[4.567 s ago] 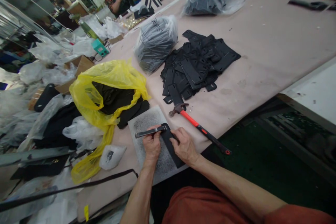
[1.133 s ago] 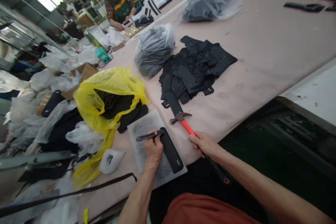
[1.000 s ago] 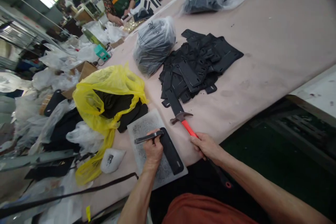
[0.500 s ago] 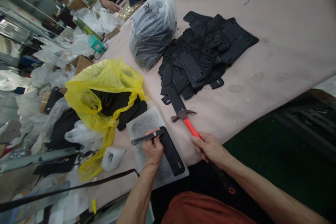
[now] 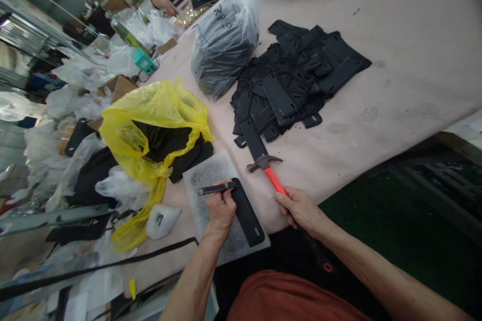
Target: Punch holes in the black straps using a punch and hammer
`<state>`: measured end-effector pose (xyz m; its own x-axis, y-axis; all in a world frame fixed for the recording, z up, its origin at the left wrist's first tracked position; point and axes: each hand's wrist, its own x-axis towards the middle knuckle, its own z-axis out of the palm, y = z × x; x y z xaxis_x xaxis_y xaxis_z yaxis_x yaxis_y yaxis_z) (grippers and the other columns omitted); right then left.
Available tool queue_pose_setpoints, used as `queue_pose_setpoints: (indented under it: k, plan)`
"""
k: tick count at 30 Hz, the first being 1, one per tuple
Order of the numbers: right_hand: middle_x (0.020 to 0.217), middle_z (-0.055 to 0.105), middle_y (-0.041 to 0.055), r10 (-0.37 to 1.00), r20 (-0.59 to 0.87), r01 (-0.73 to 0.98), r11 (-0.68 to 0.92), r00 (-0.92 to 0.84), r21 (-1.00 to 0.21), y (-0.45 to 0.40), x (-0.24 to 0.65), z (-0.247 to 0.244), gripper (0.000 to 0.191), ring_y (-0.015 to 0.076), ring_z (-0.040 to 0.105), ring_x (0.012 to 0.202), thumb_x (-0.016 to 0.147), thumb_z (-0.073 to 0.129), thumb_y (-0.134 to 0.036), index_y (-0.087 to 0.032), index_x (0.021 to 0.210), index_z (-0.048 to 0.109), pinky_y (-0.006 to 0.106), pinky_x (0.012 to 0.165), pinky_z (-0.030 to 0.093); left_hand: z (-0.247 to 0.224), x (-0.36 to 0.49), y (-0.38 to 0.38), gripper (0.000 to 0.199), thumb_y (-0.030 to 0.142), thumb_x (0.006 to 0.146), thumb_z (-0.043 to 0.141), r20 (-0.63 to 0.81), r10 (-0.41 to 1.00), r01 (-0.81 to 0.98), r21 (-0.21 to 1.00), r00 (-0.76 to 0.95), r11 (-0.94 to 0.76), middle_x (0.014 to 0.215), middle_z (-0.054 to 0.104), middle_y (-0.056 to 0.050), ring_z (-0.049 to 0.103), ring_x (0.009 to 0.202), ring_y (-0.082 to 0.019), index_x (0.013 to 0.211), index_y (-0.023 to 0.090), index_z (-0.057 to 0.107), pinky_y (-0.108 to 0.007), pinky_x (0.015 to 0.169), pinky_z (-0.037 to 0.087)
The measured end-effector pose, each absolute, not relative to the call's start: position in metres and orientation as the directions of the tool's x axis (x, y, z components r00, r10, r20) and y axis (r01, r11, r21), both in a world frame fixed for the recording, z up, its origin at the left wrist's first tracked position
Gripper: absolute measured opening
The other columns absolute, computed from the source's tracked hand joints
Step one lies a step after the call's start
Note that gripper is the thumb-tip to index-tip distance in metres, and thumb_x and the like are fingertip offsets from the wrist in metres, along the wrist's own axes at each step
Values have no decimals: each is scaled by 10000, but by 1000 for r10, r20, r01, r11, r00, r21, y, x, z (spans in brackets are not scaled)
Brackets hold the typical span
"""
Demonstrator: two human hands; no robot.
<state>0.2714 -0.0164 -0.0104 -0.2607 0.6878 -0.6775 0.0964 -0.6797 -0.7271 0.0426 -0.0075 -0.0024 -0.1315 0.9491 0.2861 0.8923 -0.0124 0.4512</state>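
My left hand (image 5: 221, 208) is closed around a metal punch (image 5: 214, 189), whose tip meets the upper end of a black strip (image 5: 248, 215). Under the strip lies a pale, speckled board (image 5: 203, 175) at the table's near edge. In my right hand (image 5: 301, 210) is a claw hammer (image 5: 273, 178) with a red and black handle; its head is to the right of the board, just beside the loose black pieces. A slot shows near the strip's lower end. The punch's tip is partly hidden by my fingers.
Beyond the hammer is a heap of black slotted pieces (image 5: 286, 85). A yellow plastic bag (image 5: 158, 105) with dark pieces stands left of the board, near a white lump (image 5: 162, 221). Behind are a stuffed clear bag (image 5: 226, 45) and a co-worker's hand (image 5: 167, 6).
The punch in my left hand has tilted a little, its top end shifting right and up. My right hand keeps the hammer almost in place. The whole view has shifted slightly.
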Motion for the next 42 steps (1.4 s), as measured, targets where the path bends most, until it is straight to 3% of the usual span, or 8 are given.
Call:
queue_pose_setpoints:
  k: [8, 11, 15, 19, 26, 31, 42]
  plan:
    - [543, 422, -82, 734, -638, 170, -615, -235, -770, -17, 269, -5, 287, 68, 375, 333, 877, 427, -470, -219, 738, 435, 200, 308, 286, -2, 40, -8, 214, 187, 865, 499, 263, 960, 875, 482, -92, -48, 915, 744, -92, 705, 862, -223, 934, 150, 698, -334, 794, 557]
    - [529, 405, -78, 766, -602, 290, -538, -225, -792, -13, 270, 5, 321, 79, 370, 348, 909, 353, -492, -221, 760, 440, 212, 339, 294, -3, 39, -10, 210, 169, 856, 511, 259, 961, 881, 472, -101, -35, 920, 745, -94, 709, 846, -235, 954, 146, 695, -342, 771, 560]
    - [537, 427, -48, 895, -390, 544, -220, -219, -810, 0, 274, 35, 300, 104, 417, 438, 929, 334, -442, -226, 739, 421, 237, 450, 322, -3, 40, -11, 182, 160, 854, 533, 220, 969, 891, 454, -115, 3, 932, 742, -105, 710, 838, -247, 943, 154, 693, -339, 756, 557]
    - [537, 443, -28, 952, -103, 730, 149, -288, -667, 6, 278, 73, 262, 136, 426, 475, 943, 329, -400, -233, 769, 429, 276, 506, 265, 4, 41, -11, 186, 146, 858, 537, 149, 981, 878, 477, -121, 36, 931, 738, -97, 708, 829, -237, 990, 163, 666, -322, 738, 547]
    - [554, 469, -24, 908, 129, 773, 409, -399, -486, -2, 270, 129, 314, 141, 438, 470, 973, 296, -432, -226, 783, 438, 280, 514, 220, 13, 42, -12, 212, 171, 887, 531, 17, 991, 871, 480, -130, 106, 945, 732, -76, 700, 859, -220, 1086, 178, 603, -301, 754, 507]
    - [563, 492, -20, 849, 183, 752, 525, -496, -398, -6, 260, 148, 309, 137, 455, 478, 989, 303, -410, -216, 795, 446, 285, 518, 217, 12, 42, -13, 181, 182, 899, 518, 25, 994, 871, 485, -103, 78, 956, 724, -64, 694, 882, -213, 1060, 196, 598, -291, 755, 492]
    - [588, 569, 3, 798, 108, 768, 600, -592, -223, 2, 262, 144, 269, 126, 466, 469, 992, 350, -351, -193, 824, 489, 302, 512, 178, 11, 43, -11, 166, 180, 904, 520, -5, 991, 864, 490, -135, 120, 969, 722, -70, 691, 869, -205, 1048, 190, 602, -286, 756, 485]
